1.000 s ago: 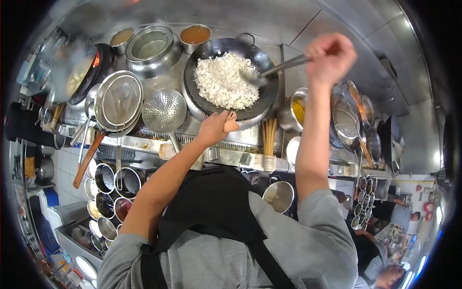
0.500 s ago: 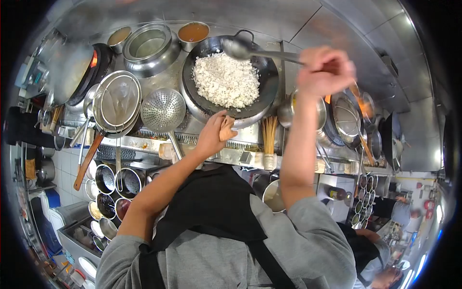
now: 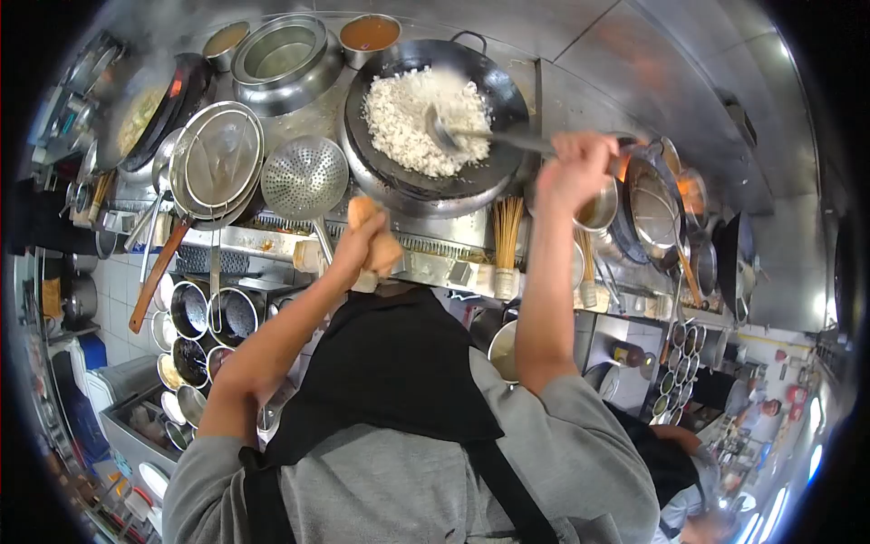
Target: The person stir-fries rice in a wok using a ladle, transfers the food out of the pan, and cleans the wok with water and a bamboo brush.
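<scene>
My right hand (image 3: 580, 170) is closed round the handle of a metal ladle (image 3: 442, 131), whose bowl rests in white rice (image 3: 412, 136). The rice lies in a large black wok (image 3: 503, 95) on the stove. My left hand (image 3: 355, 251), closed on a folded tan cloth (image 3: 384, 254), is at the stove's front edge, below and left of the wok and apart from it. A perforated skimmer (image 3: 304, 178) lies just to the left of the wok.
Round strainers (image 3: 217, 163) and a steaming wok (image 3: 140, 122) are on the left. Sauce containers (image 3: 370, 34) stand behind. A bamboo brush (image 3: 507, 236) stands in front; another strainer (image 3: 654, 207) lies right. A co-worker's dark-clad back (image 3: 657, 462) shows at lower right.
My left hand has come off the wok's near rim with the cloth and moved down and left. The ladle has swung up to the wok's far side, then back down into the rice.
</scene>
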### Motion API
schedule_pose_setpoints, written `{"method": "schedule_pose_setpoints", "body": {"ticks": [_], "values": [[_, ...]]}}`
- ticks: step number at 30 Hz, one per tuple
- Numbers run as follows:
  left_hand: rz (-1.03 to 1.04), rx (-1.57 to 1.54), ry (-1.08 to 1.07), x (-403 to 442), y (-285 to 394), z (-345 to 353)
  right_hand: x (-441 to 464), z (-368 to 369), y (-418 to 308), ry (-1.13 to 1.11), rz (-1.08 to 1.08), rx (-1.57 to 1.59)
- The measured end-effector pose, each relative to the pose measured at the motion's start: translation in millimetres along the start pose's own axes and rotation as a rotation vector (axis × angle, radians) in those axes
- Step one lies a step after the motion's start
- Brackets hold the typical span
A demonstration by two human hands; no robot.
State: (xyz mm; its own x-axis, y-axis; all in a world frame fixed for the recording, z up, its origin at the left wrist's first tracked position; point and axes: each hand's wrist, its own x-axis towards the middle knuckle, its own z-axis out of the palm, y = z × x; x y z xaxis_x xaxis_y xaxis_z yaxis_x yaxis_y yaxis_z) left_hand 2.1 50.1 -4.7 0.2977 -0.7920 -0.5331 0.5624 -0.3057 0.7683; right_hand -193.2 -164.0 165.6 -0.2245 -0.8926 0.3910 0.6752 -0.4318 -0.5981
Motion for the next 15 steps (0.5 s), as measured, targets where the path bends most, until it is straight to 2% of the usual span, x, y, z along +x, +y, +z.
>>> {"method": "schedule_pose_setpoints", "body": {"ticks": [1,2,3,4,5,6,7,8,9,10,11,12,13,14,15], "values": [[0.011,0.005,-0.035,18,-4,6,-10,21,2,0.024,-0.048,-0.099],[-0.018,0.013,-0.040,44,-13,9,-27,40,-8,-0.141,-0.062,-0.046],[-0.087,0.015,-0.005,63,-10,16,-52,68,-24,-0.216,-0.162,-0.099],[-0.159,0.015,0.033,75,-7,24,-77,83,-31,-0.260,-0.218,0.006],[-0.239,-0.027,-0.050,77,1,33,-100,96,-36,-0.285,-0.285,-0.187],[-0.256,-0.044,-0.162,85,0,34,-112,92,-10,-0.287,-0.416,-0.349],[-0.272,-0.059,-0.278,95,0,36,-113,70,22,-0.391,-0.273,-0.464],[-0.395,-0.215,-0.100,109,3,50,-97,65,40,-0.387,-0.256,-0.400],[-0.426,-0.210,-0.027,127,5,53,-81,65,52,-0.387,-0.235,-0.334],[-0.464,-0.201,0.048,136,5,53,-61,69,48,-0.324,-0.100,-0.225],[-0.453,-0.264,0.083,126,18,62,-52,82,14,-0.227,0.054,-0.228],[-0.406,-0.281,0.104,144,3,59,-44,83,-7,-0.255,0.148,-0.031],[-0.359,-0.303,0.126,163,-13,56,-42,83,-21,-0.301,0.084,-0.031],[-0.228,-0.240,0.244,154,-20,60,-42,79,-20,-0.303,0.099,-0.088],[-0.282,-0.264,0.168,143,-26,57,-45,69,-17,-0.294,0.116,-0.150]]}}
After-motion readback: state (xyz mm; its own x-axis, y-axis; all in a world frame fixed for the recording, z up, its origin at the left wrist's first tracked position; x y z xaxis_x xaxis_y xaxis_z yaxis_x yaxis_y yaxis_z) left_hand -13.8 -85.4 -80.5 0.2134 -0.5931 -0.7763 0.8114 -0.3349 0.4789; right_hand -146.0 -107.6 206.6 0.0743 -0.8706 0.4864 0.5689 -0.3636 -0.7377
